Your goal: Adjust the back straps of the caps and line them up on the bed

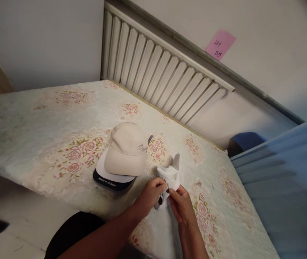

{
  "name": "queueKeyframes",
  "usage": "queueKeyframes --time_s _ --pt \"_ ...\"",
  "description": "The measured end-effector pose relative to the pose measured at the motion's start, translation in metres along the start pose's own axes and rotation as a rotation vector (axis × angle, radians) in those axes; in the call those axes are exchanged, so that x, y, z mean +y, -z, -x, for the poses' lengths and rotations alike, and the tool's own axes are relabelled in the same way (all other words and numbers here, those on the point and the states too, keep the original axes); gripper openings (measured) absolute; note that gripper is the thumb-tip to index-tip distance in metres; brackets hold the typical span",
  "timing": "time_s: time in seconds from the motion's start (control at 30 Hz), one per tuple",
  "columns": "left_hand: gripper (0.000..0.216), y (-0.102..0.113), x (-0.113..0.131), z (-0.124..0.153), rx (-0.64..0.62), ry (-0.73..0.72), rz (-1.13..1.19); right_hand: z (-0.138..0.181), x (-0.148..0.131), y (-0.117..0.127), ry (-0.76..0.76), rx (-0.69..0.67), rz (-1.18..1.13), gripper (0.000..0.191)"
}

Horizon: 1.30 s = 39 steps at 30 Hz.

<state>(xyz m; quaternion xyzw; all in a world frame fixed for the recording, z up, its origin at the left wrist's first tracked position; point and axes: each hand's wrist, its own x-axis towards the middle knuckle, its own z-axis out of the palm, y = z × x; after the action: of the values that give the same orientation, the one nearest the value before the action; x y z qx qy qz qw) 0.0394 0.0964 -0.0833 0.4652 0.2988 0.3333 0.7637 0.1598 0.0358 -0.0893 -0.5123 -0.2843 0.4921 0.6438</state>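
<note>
Both hands work on a white cap (172, 175) low over the flowered cover, its grey-toned brim edge sticking up at the far side. My left hand (153, 192) pinches the cap's near left edge, by its strap. Thumb and fingers of my right hand (179, 201) grip the cap's near right edge. A small dark piece of the strap hangs between the hands. Left of them a beige cap (128, 151) with a small logo rests on a white cap with a dark brim (113, 181) lettered "BELIEVE IN YOURSELF".
The flowered cover (42, 133) spreads over a broad flat surface. Behind its far edge runs a white radiator (153, 68). A pink note (220, 44) is stuck to the wall. At right hangs a blue curtain (285, 180), with a dark blue object (246, 141) behind it.
</note>
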Motion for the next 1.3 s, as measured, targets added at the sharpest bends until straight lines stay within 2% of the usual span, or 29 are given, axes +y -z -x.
queueKeyframes --time_s 0.93,1.3 --pt "0.016 0.002 -0.011 -0.002 0.029 -0.030 -0.118 0.002 -0.001 -0.005 -0.020 0.022 -0.023 0.031" --pt "0.012 0.001 -0.008 -0.002 0.005 0.036 -0.064 0.002 0.002 0.002 -0.029 0.048 -0.002 0.031"
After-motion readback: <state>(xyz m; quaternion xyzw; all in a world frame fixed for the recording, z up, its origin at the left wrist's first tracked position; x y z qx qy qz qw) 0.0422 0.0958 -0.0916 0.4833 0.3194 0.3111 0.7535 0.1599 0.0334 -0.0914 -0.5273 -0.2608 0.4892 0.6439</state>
